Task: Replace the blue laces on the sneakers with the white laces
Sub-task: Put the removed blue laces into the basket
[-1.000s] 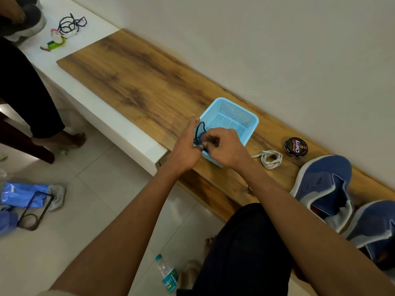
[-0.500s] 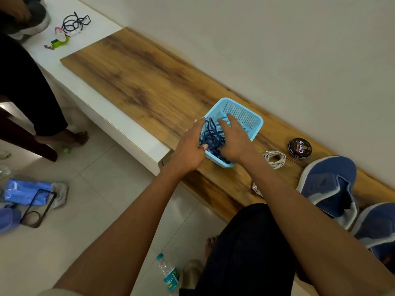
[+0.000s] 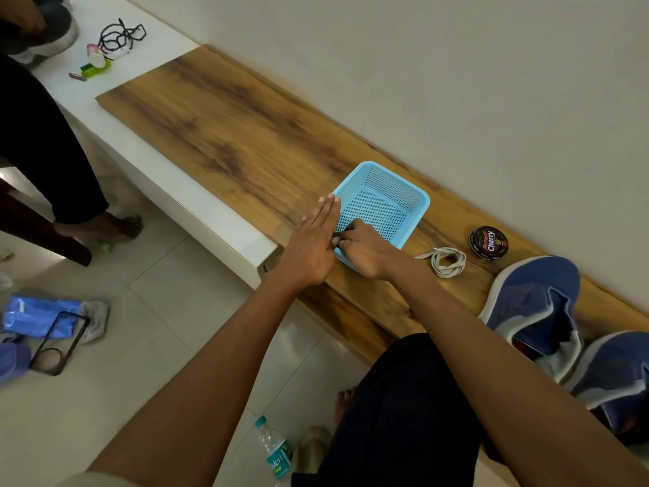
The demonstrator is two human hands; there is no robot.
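A light blue mesh basket [image 3: 417, 197] stands on the wooden board [image 3: 228, 135]. My right hand [image 3: 361, 253] reaches into its near left corner, fingers curled down over the dark blue laces [image 3: 335, 237]; only a small dark bit of them shows between my hands. My left hand [image 3: 312, 242] lies flat with straight fingers against the basket's left rim. A coiled white lace [image 3: 447, 261] lies on the board right of the basket. Two blue sneakers [image 3: 537, 304] [image 3: 618, 374] without laces sit at the right end.
A round black polish tin [image 3: 489, 242] sits behind the white lace. A black cord [image 3: 119, 36] and small items lie on the white ledge far left, near another person's leg [image 3: 52, 152]. On the floor are a water bottle [image 3: 277, 451] and a phone case [image 3: 58, 342].
My hands lowered the bundled blue laces into the basket. The right hand now covers them in the near corner, and the left hand has straightened flat along the rim.
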